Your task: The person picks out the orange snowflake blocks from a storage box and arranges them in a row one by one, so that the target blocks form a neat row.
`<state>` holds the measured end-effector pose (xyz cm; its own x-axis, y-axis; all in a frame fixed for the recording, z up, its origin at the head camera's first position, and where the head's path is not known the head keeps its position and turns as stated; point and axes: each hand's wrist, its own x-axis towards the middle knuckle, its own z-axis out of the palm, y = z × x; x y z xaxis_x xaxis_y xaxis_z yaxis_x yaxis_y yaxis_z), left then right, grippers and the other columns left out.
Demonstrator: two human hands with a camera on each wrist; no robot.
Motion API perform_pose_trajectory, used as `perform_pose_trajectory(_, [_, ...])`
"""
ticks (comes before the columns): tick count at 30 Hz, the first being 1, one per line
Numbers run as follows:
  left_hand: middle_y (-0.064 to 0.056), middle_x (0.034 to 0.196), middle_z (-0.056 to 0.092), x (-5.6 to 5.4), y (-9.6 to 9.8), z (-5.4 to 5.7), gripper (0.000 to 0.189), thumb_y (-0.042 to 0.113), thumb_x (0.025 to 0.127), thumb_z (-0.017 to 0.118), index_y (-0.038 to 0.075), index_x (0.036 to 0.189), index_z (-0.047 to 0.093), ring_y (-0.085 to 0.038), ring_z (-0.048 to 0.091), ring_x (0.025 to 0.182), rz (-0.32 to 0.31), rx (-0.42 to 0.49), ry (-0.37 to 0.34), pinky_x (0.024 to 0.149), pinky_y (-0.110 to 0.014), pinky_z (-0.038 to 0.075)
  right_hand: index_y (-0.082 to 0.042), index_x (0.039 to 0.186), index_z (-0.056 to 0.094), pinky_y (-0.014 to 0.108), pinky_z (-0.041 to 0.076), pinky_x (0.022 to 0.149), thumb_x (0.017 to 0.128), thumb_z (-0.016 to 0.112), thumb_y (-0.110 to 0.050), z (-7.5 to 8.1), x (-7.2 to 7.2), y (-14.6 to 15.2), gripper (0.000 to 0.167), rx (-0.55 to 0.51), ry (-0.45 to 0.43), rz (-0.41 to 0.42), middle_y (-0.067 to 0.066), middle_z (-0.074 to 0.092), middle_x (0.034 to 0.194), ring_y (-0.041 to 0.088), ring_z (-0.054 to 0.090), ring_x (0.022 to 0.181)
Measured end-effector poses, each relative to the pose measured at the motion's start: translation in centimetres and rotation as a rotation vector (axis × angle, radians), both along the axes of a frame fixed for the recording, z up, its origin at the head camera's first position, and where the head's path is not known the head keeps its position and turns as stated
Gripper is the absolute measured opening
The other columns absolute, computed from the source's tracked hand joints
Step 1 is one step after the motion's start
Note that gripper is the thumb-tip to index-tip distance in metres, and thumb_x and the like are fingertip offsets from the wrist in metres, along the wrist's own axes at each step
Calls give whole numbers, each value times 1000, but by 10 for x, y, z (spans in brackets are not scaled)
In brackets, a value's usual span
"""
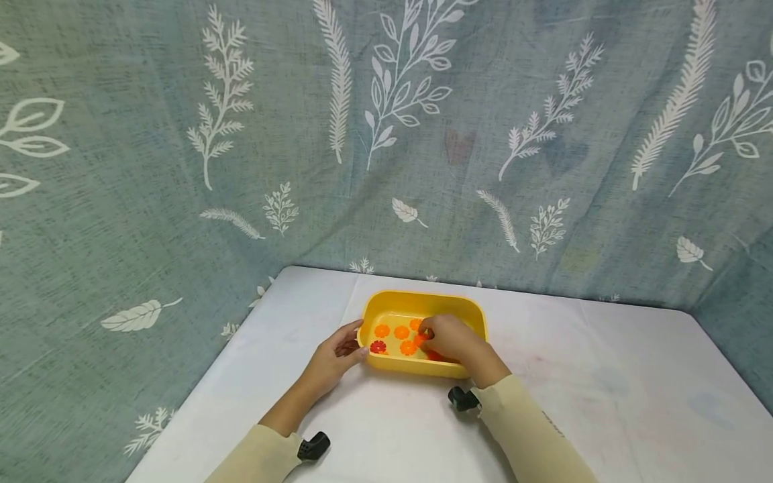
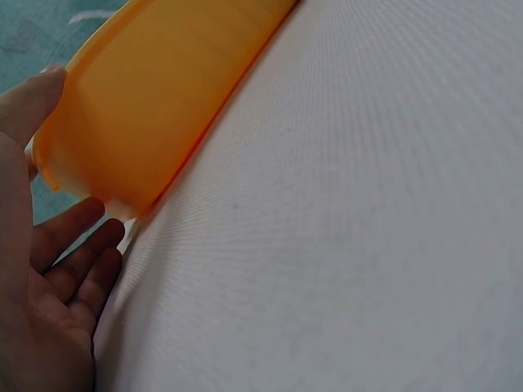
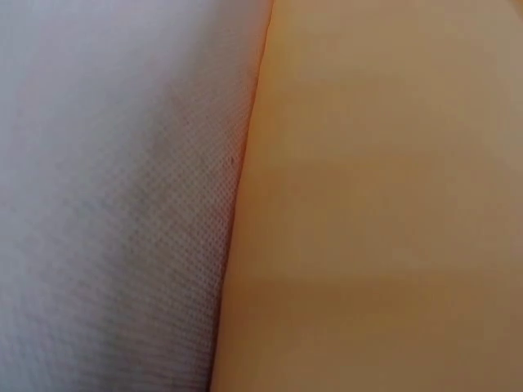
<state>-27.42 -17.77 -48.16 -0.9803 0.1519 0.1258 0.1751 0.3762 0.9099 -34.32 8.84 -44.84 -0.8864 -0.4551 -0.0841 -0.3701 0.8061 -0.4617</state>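
Note:
A yellow plastic tub (image 1: 423, 365) stands on the white-covered table, and its side fills much of both wrist views. My left hand (image 1: 335, 355) holds the tub's left end, thumb on the near rim and fingers around the corner; in the left wrist view the lower fingers (image 2: 86, 245) are bent beside the wall. Inside the tub, my right hand (image 1: 453, 337) pinches an orange flower-shaped disc (image 1: 421, 339) between thumb and fingers. Several more orange discs (image 1: 401, 332) and a dark red one (image 1: 378, 347) lie on the tub's floor. Something red (image 1: 433, 356) shows partly under the right hand.
White cloth (image 1: 604, 389) covers the table around the tub. A green-blue curtain with white leaf prints (image 1: 423, 201) hangs behind and to the left. Black wrist devices (image 1: 314, 446) sit at both beige sleeves.

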Motion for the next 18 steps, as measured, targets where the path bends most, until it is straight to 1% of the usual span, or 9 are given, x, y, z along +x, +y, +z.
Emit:
perform_pose_trajectory(2, [-15,130,58,4,2,8,62,20,92,70,12,148,43,-24,58,108,-13,-6,5,96,-42,45,-14,107,70,35,47,84,86,76,-20,0,-1,0,23,14,-7,-3,-4,60,83,18,53,80])
perform_pose_trajectory(4, [-16,129,58,7,1,12,62,20,92,70,11,147,43,-24,58,108,-16,5,15,95,-41,46,-15,107,69,35,46,84,85,76,-19,1,-1,-1,23,15,-13,7,-4,59,83,18,52,81])
perform_pose_trajectory(5, [-16,128,58,8,1,12,62,20,92,70,11,147,44,-24,58,108,-13,10,18,95,-42,45,-15,107,68,35,46,83,85,76,-19,1,-2,-3,23,15,-17,12,-4,58,84,19,52,81])
perform_pose_trajectory(8, [-11,126,60,2,-4,0,63,26,90,72,16,146,45,-22,58,107,-1,25,42,95,-41,45,-15,108,66,35,46,83,85,76,-17,1,-2,-5,25,10,-23,30,-3,57,86,19,52,82])
perform_pose_trajectory(10, [-8,126,60,-3,-7,-9,63,30,89,72,20,146,46,-20,58,108,-2,29,40,96,-39,45,-15,108,65,34,46,82,85,76,-16,1,-2,-5,26,4,-25,38,-3,57,86,19,52,81])
perform_pose_trajectory(12, [-6,126,60,-7,-9,-17,64,34,89,73,22,146,46,-19,58,107,-7,27,48,95,-37,46,-15,108,64,34,45,80,85,76,-15,1,-1,-5,26,0,-19,49,-2,56,85,19,52,80])
perform_pose_trajectory(15, [-5,125,61,-8,-8,-18,65,36,88,73,22,145,47,-19,58,107,-7,35,39,95,-36,46,-15,109,63,32,45,76,86,75,-13,1,0,-2,26,-22,-17,75,-1,56,82,18,52,77])
perform_pose_trajectory(18, [-5,126,61,-11,-6,-18,66,37,87,73,22,146,46,-18,58,108,-16,42,40,96,-36,46,-16,110,61,32,46,74,88,72,-10,2,1,2,26,-40,-22,81,-2,56,81,18,52,76])
